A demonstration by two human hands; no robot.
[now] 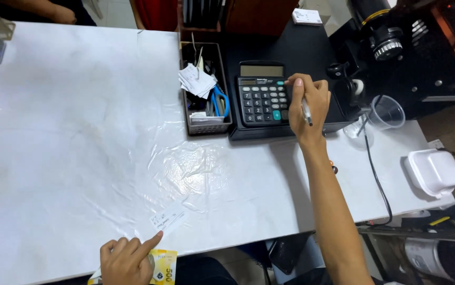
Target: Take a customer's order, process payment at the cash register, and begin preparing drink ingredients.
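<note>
We find the right hand point(307, 103) curled around a pen point(306, 112), its forefinger pressing a key of the black calculator point(263, 98) at the far side. The left hand point(127, 260), near edge, holds a yellow banknote point(163, 267), forefinger extended onto a white slip point(167, 219). A mesh tray point(205, 89) of papers stands just left of the calculator.
</note>
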